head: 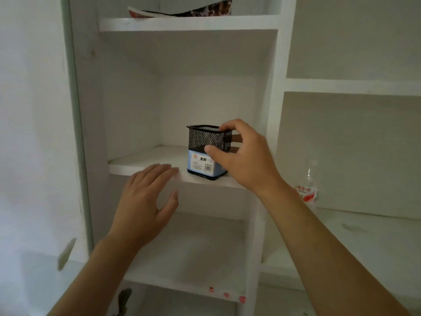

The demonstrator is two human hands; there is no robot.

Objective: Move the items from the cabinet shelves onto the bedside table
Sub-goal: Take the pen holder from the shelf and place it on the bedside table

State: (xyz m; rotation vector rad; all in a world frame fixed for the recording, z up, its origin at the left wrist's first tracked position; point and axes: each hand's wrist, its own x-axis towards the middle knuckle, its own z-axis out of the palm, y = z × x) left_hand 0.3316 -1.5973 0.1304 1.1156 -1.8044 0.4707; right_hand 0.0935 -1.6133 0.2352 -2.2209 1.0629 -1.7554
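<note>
Head view: mesh cup point(208, 151) upright at front edge of middle shelf point(145, 161), frame centre. Right hand point(241, 160) wraps it from 3 o'clock, thumb on front, fingers over rim and far side. Left hand point(145, 201) spread flat, holding nothing, fingertips at shelf edge, 8 o'clock of cup. Bottle point(307, 185) at 3 o'clock, next bay.

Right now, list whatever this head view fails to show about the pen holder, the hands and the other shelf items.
- Mesh pen holder: right side hidden by the right hand; label print too small to read.
- Patterned item on the top shelf: cut off by the frame's upper edge; identity unclear.
- Clear bottle: blurred, partly behind the right forearm.
- Bedside table: out of view.
- Left hand: open, motion-blurred.
</note>
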